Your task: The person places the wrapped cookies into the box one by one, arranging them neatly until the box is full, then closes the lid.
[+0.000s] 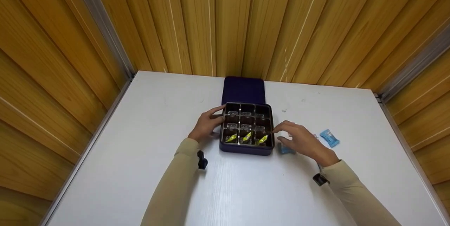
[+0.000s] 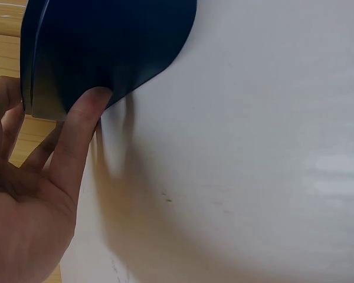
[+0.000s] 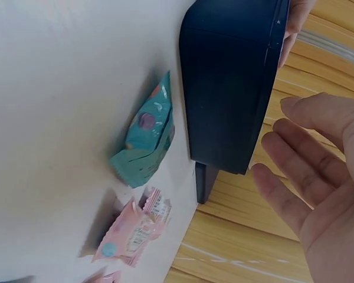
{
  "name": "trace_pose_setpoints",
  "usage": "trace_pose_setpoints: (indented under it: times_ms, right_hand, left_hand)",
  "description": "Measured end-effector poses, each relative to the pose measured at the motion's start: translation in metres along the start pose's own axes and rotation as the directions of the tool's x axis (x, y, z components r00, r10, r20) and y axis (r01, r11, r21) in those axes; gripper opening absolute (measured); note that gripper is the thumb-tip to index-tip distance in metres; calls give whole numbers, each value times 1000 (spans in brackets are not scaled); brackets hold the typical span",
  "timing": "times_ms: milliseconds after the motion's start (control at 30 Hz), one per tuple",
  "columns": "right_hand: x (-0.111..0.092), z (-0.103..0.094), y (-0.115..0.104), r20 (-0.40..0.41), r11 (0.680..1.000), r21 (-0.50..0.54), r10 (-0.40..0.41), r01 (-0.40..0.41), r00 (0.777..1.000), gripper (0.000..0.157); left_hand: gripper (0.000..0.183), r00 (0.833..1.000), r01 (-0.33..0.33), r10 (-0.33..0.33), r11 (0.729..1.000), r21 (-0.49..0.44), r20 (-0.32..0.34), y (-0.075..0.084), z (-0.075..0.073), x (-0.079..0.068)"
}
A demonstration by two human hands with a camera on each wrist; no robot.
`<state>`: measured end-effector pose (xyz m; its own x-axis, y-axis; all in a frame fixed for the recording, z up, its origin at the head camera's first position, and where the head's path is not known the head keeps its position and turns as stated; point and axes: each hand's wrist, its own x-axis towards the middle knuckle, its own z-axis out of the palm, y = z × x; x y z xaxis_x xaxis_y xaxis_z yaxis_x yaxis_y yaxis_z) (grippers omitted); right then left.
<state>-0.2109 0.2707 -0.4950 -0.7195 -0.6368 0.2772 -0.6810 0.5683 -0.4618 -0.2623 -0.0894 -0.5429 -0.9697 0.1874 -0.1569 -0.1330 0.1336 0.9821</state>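
Wood-grain walls (image 1: 197, 18) with metal corner strips (image 1: 105, 25) enclose a white desk (image 1: 168, 113), whose far edge crosses the head view above the middle. Near the centre of that frame sits a dark blue box (image 1: 246, 149), flat on the desk, its brown insert (image 1: 247, 117) divided into nine compartments in three rows of three. Each compartment of the row lowest in the frame contains one yellow-green packet (image 1: 247, 137). Directly above the box in the frame lies a dark blue lid (image 1: 243, 89); whether the two are joined I cannot tell. Of the hands, the left hand (image 1: 207, 124) holds the box at its left side, forefinger by the upper left corner and thumb lower along the wall, as the left wrist view confirms. The right hand (image 1: 304, 142) is at the box's right side, fingers parted and gently bent, with nothing between them; whether a fingertip meets the rim I cannot tell. Partly beneath this hand, just beside the box, lies a blue packet (image 1: 286, 148); a second blue packet (image 1: 329, 138) rests farther right in the frame. Pink packets (image 3: 133, 233) appear at lower left in the right wrist view, close to the nearer blue one. Both beige sleeves (image 1: 172, 180) enter from the bottom edge, each wrist bearing a small black device (image 1: 202, 160).
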Motion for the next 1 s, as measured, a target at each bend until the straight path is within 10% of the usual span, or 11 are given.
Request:
trace_pose_setpoints:
  times_ms: [1000]
  right_hand:
    - [-24, 12, 15, 189, 976, -75, 213, -203, 959, 38]
  left_hand:
    - [56, 1000, -11, 11, 1000, 1, 7, 1, 0, -1]
